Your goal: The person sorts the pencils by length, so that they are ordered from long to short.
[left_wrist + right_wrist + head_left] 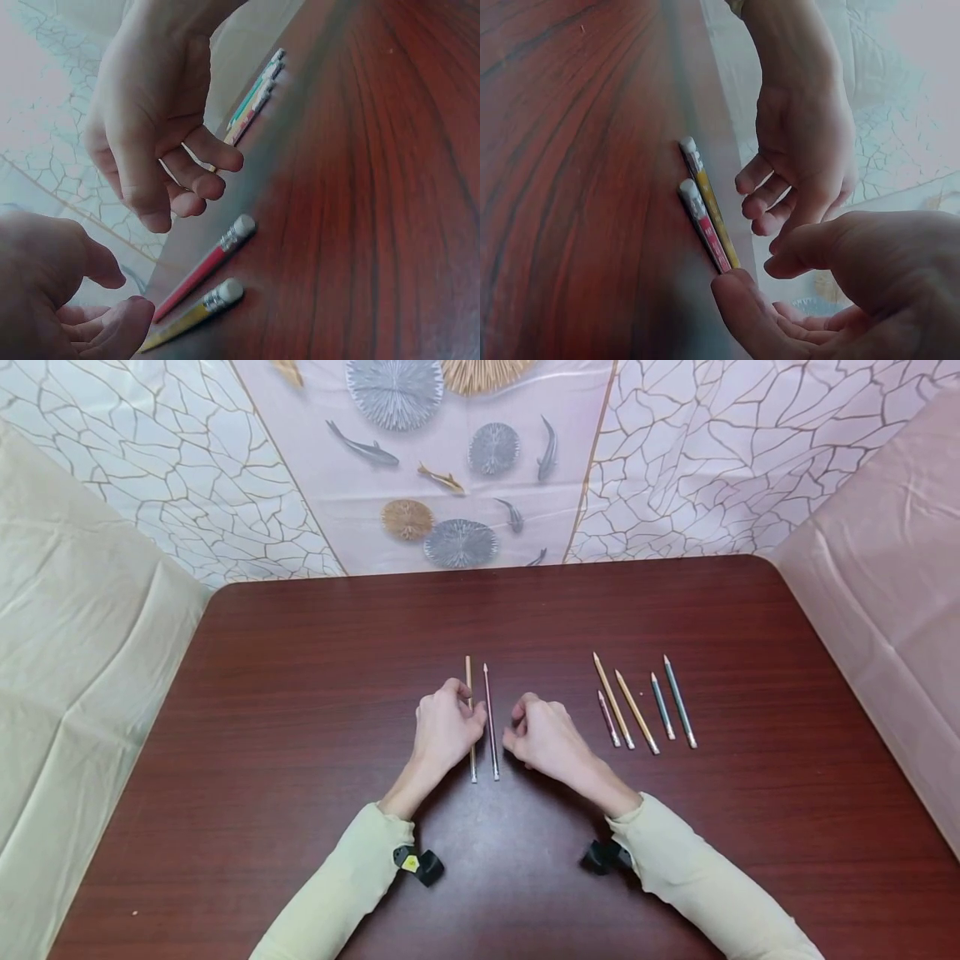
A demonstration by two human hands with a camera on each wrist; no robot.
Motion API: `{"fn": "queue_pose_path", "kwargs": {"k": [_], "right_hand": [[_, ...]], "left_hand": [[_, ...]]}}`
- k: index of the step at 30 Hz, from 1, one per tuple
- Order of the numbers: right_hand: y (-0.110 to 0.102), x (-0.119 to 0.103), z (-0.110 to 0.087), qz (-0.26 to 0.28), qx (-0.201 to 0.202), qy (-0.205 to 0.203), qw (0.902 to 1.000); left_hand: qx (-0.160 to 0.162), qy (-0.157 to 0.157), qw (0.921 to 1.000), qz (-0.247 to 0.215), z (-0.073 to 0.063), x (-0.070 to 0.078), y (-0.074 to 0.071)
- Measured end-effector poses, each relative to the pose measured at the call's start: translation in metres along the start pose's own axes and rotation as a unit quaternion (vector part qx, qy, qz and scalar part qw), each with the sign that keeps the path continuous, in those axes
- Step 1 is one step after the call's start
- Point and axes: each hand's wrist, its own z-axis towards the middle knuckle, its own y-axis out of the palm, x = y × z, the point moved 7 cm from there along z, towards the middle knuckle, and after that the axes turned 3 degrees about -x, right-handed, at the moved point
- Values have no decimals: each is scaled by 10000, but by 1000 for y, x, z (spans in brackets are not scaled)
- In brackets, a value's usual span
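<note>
Two pencils lie side by side on the table, eraser ends toward the person: a yellow pencil (473,767) on the left and a dark red pencil (491,727) on the right. The left hand (446,722) hovers across the yellow pencil and hides its middle, its fingers loosely bent around nothing. Just right of the red pencil, the right hand (547,739) has its fingers relaxed and holds nothing. In the left wrist view, white erasers cap the red pencil (199,274) and the yellow pencil (187,319). Both hands face each other over the pair.
To the right lie a short red pencil (608,718), two yellow pencils (637,711), a short teal pencil (662,706) and a longer teal pencil (680,702). The dark wooden table (337,643) meets a patterned cloth (465,485) at its far edge.
</note>
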Motion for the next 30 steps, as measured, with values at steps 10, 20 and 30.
{"fn": "queue_pose_path", "kwargs": {"k": [10,20,30], "right_hand": [[-15,12,-7,79,210,134,9997],[-31,22,-12,-17,404,194,9990],[-51,33,-20,-29,599,194,9980]], "left_hand": [[-71,-34,9999,-126,-1,10,4],[-167,2,9997,-183,0,26,15],[-414,117,9990,-121,7,56,32]]}}
